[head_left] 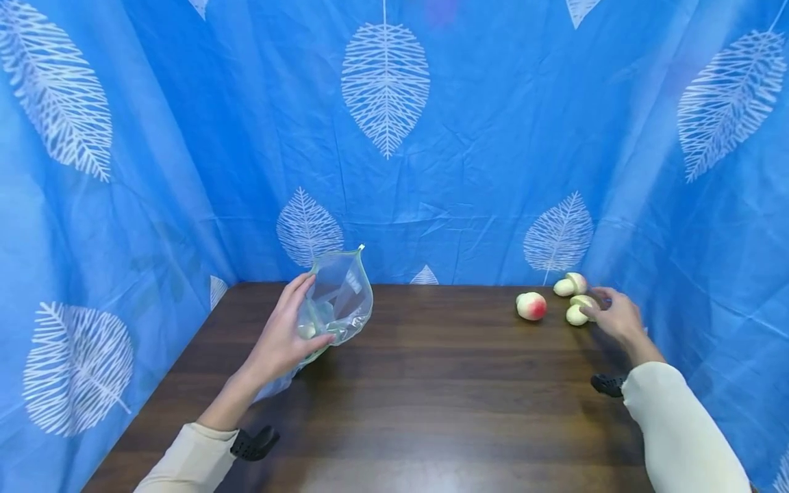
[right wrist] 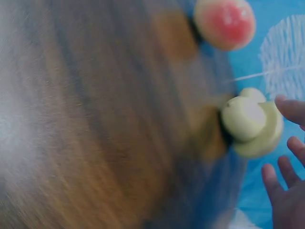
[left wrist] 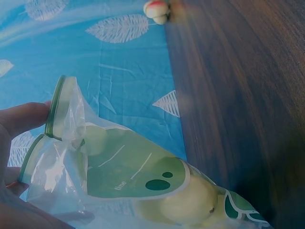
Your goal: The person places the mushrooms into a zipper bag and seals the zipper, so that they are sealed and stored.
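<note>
The person's left hand [head_left: 285,339] grips a clear, green-edged zip bag [head_left: 355,296] at its mouth, the fingers on one rim and the thumb on the other, so that the opening gapes between them; a pale yellow round piece [left wrist: 193,200] shows through the plastic, down the bag from those fingers; the right hand [head_left: 621,320], well off to the other side, has its fingers spread apart, thumb and fingertips right at the nearer cream mushroom-shaped piece [head_left: 577,315], though I cannot tell whether they touch it; a second cream mushroom-shaped piece [head_left: 564,287] lies just past those fingertips, toward the table's far edge; a round red-and-cream piece [head_left: 532,307] sits farther left of the same fingertips, apart from both; beneath the hands runs a dark wooden table [head_left: 444,390]; beyond the fingers of both hangs a blue cloth [head_left: 481,144] with white leaf prints; behind each hand comes a pale sleeve [head_left: 684,424].
</note>
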`<move>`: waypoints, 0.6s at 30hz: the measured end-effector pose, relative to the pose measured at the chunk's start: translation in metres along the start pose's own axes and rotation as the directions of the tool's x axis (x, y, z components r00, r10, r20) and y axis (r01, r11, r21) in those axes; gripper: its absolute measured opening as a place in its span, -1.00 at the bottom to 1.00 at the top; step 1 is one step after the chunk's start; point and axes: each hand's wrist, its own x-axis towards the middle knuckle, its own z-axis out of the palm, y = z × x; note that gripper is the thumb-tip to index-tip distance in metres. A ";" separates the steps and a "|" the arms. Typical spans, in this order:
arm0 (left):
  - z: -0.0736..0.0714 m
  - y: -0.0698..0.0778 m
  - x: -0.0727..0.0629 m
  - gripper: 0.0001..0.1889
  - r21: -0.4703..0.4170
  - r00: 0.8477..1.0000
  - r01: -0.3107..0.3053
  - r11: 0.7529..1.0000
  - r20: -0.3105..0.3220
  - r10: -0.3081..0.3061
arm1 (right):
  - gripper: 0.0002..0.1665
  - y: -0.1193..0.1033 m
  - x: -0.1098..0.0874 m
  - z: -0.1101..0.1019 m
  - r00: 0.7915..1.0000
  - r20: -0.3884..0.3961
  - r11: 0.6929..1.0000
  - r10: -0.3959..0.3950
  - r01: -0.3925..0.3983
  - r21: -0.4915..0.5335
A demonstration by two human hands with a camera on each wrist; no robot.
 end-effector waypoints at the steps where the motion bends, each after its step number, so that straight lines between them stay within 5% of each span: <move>1: 0.000 0.000 0.000 0.09 0.000 1.000 0.003 1.000 -0.001 -0.003 | -0.18 0.004 -0.001 0.003 1.000 0.006 1.000 0.016 -0.016 0.009; 7: -0.001 0.002 0.001 0.09 -0.005 1.000 0.025 1.000 0.004 -0.025 | -0.02 0.014 -0.004 0.022 0.996 0.030 0.988 0.088 -0.091 0.125; 18: -0.002 0.001 0.002 0.09 -0.005 1.000 0.031 1.000 0.006 -0.031 | -0.21 0.010 -0.004 0.040 0.966 -0.068 0.945 0.248 -0.226 0.238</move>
